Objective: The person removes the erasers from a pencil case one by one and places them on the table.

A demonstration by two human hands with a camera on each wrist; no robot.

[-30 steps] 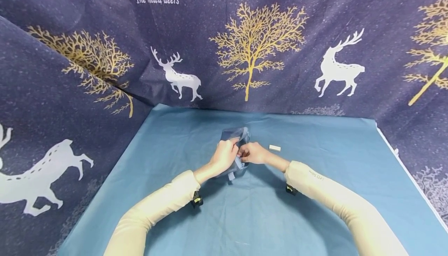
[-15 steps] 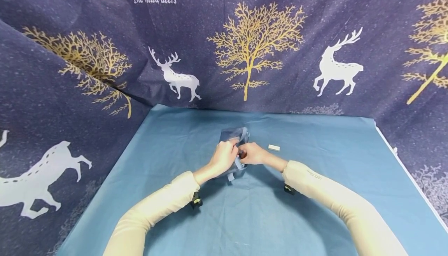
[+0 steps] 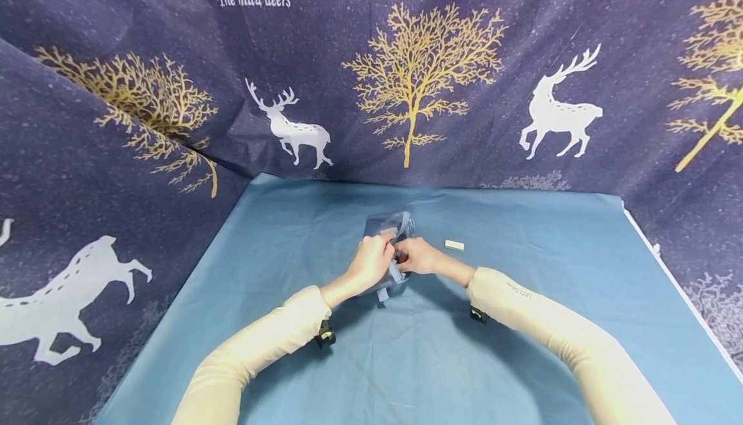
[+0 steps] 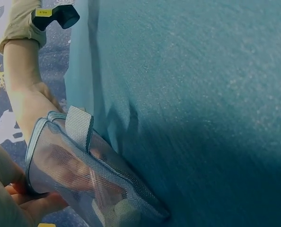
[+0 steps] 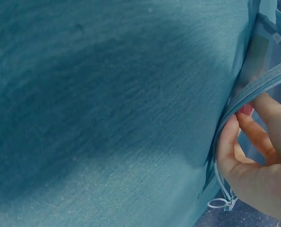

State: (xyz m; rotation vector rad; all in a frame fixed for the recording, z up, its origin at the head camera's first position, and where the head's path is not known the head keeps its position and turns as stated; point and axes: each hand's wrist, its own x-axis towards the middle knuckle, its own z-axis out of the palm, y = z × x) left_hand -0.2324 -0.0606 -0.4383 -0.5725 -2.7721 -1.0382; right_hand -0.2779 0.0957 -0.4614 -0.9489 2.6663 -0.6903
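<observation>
A blue see-through mesh zipper pouch point(image 3: 377, 224) stands tilted on the cloth between both hands. My left hand point(image 3: 370, 260) grips the pouch at its rim; its curled fingers show at the lower left of the left wrist view. My right hand point(image 3: 419, 255) has its bent fingers inside the zipped opening point(image 5: 259, 90), and they show blurred through the mesh in the left wrist view. A small pinkish-red spot point(image 5: 247, 109) shows at those fingertips; whether it is a held thing or a nail I cannot tell. Pale pieces point(image 4: 114, 213) lie inside the pouch.
A small white block point(image 3: 455, 245) lies on the blue cloth point(image 3: 441, 360), just right of my right hand. A fabric tag point(image 4: 79, 126) and a zipper pull point(image 5: 221, 203) stick out from the pouch. Dark printed curtains point(image 3: 325, 44) rise behind and beside the table.
The right fingers shift slightly within the pouch opening. The left hand keeps its grip, and the pouch and white block stay put; the head view drifts a little.
</observation>
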